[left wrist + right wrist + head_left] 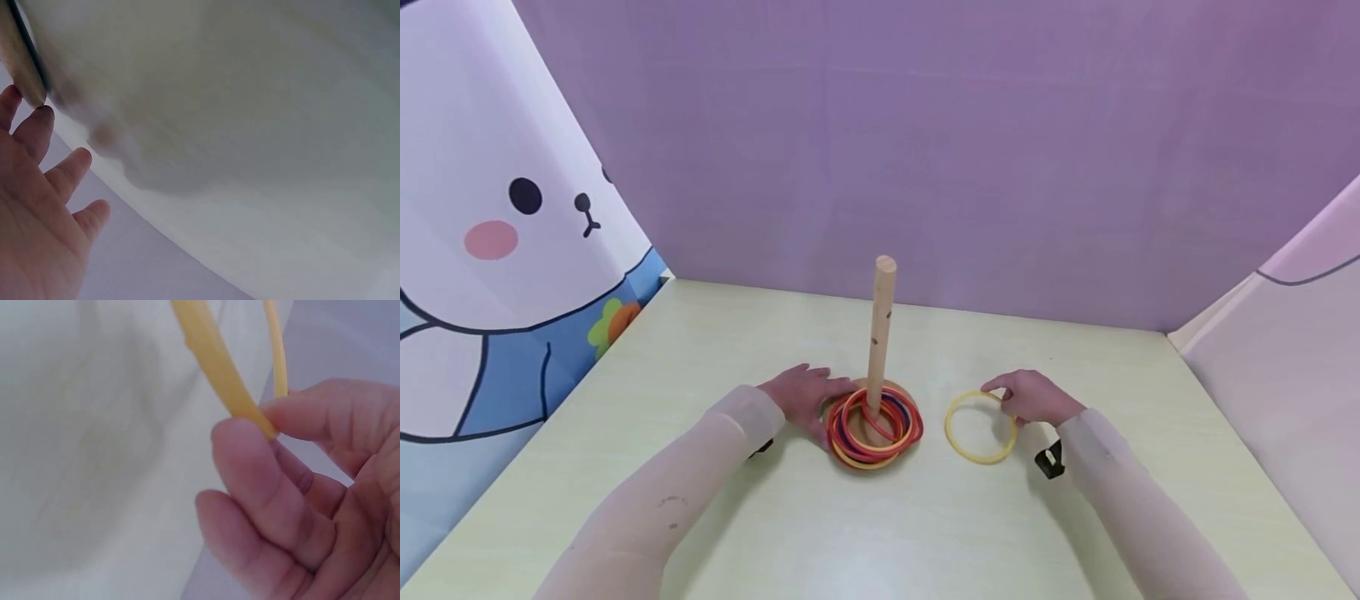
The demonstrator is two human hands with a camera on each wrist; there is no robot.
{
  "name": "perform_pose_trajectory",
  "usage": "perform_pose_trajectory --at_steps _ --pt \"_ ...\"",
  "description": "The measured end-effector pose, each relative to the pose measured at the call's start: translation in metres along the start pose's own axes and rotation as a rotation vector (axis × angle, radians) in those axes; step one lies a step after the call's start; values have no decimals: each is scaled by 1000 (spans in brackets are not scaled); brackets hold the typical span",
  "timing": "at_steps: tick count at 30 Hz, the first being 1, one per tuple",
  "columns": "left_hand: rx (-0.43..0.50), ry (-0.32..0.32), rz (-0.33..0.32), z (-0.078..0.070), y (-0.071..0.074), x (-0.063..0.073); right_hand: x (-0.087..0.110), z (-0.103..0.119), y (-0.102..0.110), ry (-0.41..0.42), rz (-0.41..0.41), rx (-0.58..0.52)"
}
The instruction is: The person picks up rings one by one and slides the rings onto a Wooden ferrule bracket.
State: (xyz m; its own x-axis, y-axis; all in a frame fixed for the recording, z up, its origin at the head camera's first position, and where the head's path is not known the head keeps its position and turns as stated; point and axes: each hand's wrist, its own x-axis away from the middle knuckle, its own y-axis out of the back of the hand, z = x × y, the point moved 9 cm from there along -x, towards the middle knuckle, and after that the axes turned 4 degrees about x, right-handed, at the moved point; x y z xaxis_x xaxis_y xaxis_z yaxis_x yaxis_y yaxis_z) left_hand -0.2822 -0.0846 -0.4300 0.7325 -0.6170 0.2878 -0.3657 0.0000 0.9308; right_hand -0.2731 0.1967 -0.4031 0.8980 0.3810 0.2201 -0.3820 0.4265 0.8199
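A wooden ring-toss stand has an upright peg on a round base. Several red, yellow and dark blue rings lie in a loose pile around the peg's foot. At the stand's left side my left hand holds the edge of the base between thumb and fingers; its fingertips meet the wooden edge in the left wrist view, the outer fingers spread. My right hand pinches a yellow ring at its right side, thumb against fingers, as the right wrist view shows on the yellow band.
The pale table reaches back to a purple cloth wall. On the left hangs a cloth printed with a cartoon animal; a pale panel borders the right side.
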Motion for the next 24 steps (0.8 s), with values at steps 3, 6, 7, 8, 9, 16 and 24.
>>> perform_pose_trajectory --at_steps 3,6,7,8,9,16,24 --pt "-1 -14 -9 -1 1 0 1 3 3 21 -7 -6" --pt "-3 -18 -16 -1 1 -1 3 4 5 30 -9 -31" --pt "-4 -17 -17 -1 0 0 4 5 6 33 -9 -41" --pt "-4 -15 -20 -1 0 0 4 5 7 34 -11 -52" --pt "-8 -14 -22 -1 0 0 5 6 8 35 -12 -63" --pt "-23 -43 -41 -4 0 0 14 8 25 -2 -44 -210" --pt "-37 -61 -46 -6 3 1 31 38 66 5 -103 -275"
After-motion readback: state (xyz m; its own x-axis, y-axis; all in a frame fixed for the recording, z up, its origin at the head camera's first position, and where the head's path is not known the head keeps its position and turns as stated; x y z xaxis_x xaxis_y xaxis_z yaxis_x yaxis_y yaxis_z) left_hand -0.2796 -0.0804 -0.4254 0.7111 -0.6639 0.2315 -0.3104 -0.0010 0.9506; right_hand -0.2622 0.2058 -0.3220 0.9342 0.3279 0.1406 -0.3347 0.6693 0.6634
